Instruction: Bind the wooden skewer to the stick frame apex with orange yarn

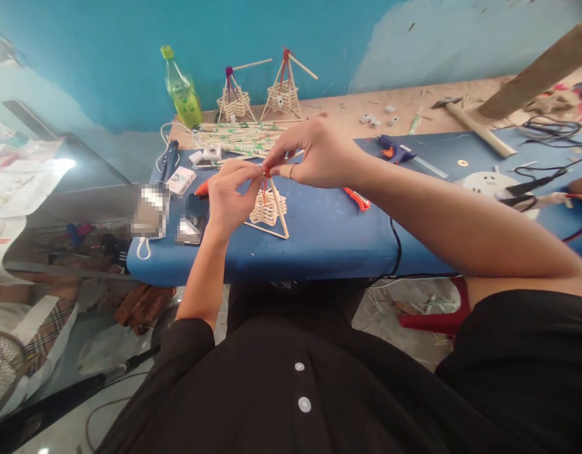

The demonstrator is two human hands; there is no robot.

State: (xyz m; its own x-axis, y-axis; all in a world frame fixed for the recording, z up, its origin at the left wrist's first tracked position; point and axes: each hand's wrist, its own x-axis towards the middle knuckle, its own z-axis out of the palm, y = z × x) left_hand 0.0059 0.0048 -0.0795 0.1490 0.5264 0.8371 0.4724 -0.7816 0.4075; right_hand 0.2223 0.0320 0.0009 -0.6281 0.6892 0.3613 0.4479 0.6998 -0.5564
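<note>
A small pyramid-shaped frame of thin wooden sticks [280, 211] stands on the blue-covered table, with a woven stick body inside it. Orange-red string [268, 171] is wrapped around its top, and strands of it hang down inside. My left hand [231, 192] is closed in a pinch at the tip of the frame. From the other side, my right hand [319, 154] pinches the string at the same tip; the exact fingertip contact is partly hidden. Beside my left hand lies an orange spool of string [202, 188], partly covered.
Two similar stick frames [234, 104] stand at the back near a green bottle [184, 94]. Loose sticks [243, 139] lie before them. Rightward are an orange cutter [357, 198], a blue glue gun [397, 151], a hammer [480, 129] and cables. A phone [193, 221] lies left.
</note>
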